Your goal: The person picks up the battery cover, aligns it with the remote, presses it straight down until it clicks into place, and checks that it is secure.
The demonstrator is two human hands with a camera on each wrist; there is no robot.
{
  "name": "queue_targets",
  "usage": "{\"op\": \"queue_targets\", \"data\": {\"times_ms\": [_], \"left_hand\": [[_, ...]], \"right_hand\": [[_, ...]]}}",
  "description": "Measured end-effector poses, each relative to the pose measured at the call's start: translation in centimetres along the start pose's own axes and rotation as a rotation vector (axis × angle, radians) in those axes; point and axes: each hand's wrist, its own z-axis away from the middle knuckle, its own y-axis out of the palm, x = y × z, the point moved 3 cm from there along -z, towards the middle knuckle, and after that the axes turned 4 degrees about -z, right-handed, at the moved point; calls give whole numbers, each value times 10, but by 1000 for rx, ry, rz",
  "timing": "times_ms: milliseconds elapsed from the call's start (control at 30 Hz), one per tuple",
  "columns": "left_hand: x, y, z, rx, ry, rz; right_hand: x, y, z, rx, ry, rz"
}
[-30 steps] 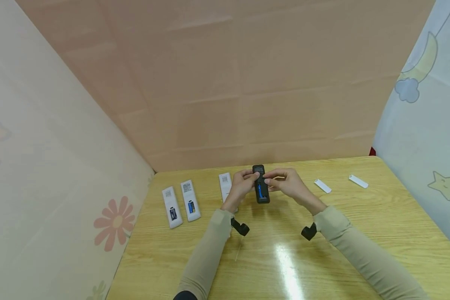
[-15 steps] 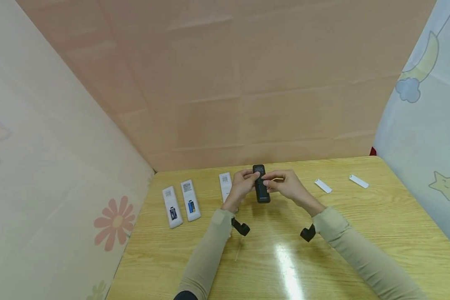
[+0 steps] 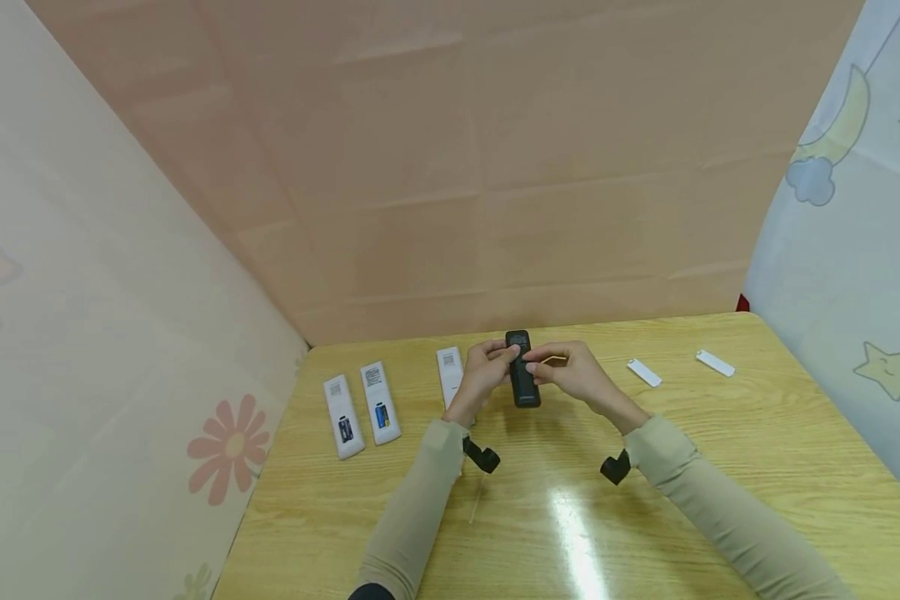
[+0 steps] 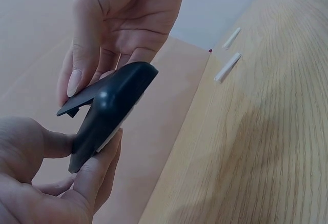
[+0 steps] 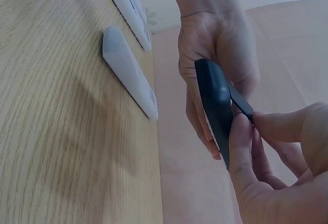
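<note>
A black remote control (image 3: 518, 337) is held above the table, its back toward the head camera. My left hand (image 3: 483, 377) grips its far part, thumb across the back and fingers beneath. My right hand (image 3: 577, 372) pinches one end of a black battery cover (image 4: 84, 98) between thumb and fingers. In the left wrist view the cover slants away from the remote, its held end raised and its other end at the remote's near end. The right wrist view also has the cover (image 5: 242, 102) at an angle to the remote (image 5: 215, 98). From the head, the cover overlaps the battery compartment, whose inside is hidden.
Two white remotes (image 3: 339, 392) with batteries showing lie at the left of the wooden table (image 3: 645, 517). A third white remote (image 3: 450, 364) is partly behind the left wrist. Two white battery covers (image 3: 643, 372) lie at the right. A tan backdrop rises behind the table.
The right hand has brought the black cover over the compartment, and the blue battery seen a second ago is now hidden. The left hand keeps its grip on the remote.
</note>
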Motion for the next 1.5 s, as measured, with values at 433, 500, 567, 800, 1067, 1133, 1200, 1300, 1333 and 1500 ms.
{"op": "queue_targets", "data": {"times_ms": [433, 500, 567, 800, 1067, 1133, 1200, 1300, 1333, 1500], "left_hand": [[-2, 1, 0, 4, -20, 23], [-3, 1, 1, 5, -18, 23], [-3, 1, 1, 5, -18, 16], [-4, 3, 0, -6, -26, 4], [-5, 4, 1, 2, -20, 7], [-5, 4, 1, 4, -19, 11], [-5, 4, 2, 5, -17, 19], [-6, 5, 2, 4, -14, 26], [-6, 6, 2, 3, -15, 25], [-4, 6, 1, 1, -11, 20]], "right_hand": [[2, 1, 2, -6, 44, 70], [3, 1, 2, -9, 39, 72], [2, 1, 2, -8, 36, 78], [0, 0, 3, -5, 36, 102], [-1, 0, 1, -16, 24, 128], [3, 1, 2, -20, 14, 143], [3, 2, 2, -29, 9, 163], [4, 2, 3, -46, 13, 173], [4, 2, 3, -50, 11, 180], [-1, 1, 2, -70, 10, 201]]}}
